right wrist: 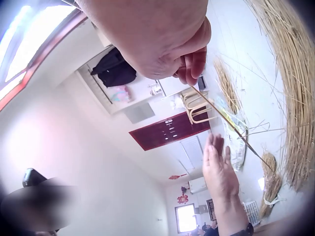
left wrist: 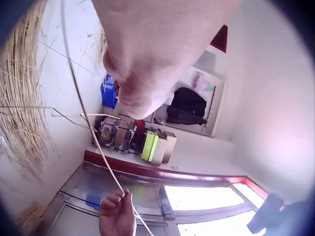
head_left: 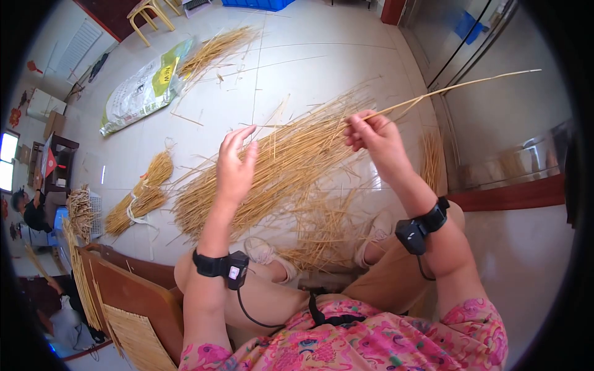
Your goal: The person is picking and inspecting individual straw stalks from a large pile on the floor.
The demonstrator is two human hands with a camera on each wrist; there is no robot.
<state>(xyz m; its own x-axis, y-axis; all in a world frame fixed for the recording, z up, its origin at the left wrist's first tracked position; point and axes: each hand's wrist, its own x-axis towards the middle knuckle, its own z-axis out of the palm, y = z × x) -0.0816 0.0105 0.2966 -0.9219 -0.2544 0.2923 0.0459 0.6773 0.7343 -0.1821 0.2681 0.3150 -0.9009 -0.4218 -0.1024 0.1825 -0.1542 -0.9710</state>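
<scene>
A person's right hand (head_left: 376,137) pinches a long, thin, golden straw stalk (head_left: 470,83) between thumb and curled fingers at the upper center right of the head view, the stalk's one end reaching toward the upper right. The left hand (head_left: 236,167), near the center, is raised with fingers extended and released, thumb apart. Its forearm rises almost upright from the lower frame; the right forearm slants up and leftward from the lower right. Between the hands, a broad pile of loose golden straw (head_left: 272,167) spreads across the pale tiled floor (head_left: 291,62).

Only the left wrist view shows a bright yellow-green box (left wrist: 150,146), at center; only the right wrist view clearly shows a dark red door panel (right wrist: 170,132). That view also catches the stalk's other stretch, running from the right hand toward the lower right.
</scene>
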